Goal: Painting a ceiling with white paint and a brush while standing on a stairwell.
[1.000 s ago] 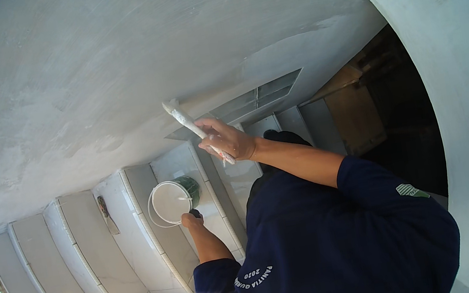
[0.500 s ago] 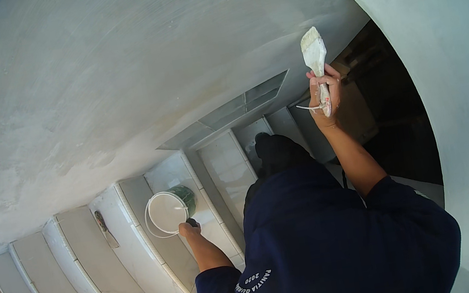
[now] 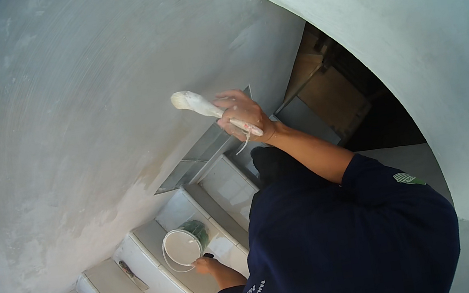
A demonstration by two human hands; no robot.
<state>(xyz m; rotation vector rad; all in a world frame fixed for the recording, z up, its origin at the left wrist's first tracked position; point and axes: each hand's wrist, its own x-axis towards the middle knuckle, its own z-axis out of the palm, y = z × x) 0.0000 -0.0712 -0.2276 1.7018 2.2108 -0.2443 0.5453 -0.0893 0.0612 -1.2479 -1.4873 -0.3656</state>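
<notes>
My right hand is closed around the handle of a paintbrush. The brush is coated in white, its pale bristles point left at the grey wall, and a loop of string hangs from the handle's end. Whether the bristles touch the wall I cannot tell. Lower left, my left hand grips the near rim of a green paint bucket, tilted so its mouth shows whitish paint. A small dark thing shows by those fingers; its kind is unclear. The bucket's thin white bail hangs around its mouth.
Pale tiled stairs run along the wall toward the lower left. A scraper lies on one step. A recessed grated opening sits low in the wall. At right, a curved pale wall edge borders a dark space holding wooden boards.
My right hand has swung left and down with the paintbrush, whose bristles turned from pointing up to pointing left. The view has shifted; my left hand still holds the bucket.
</notes>
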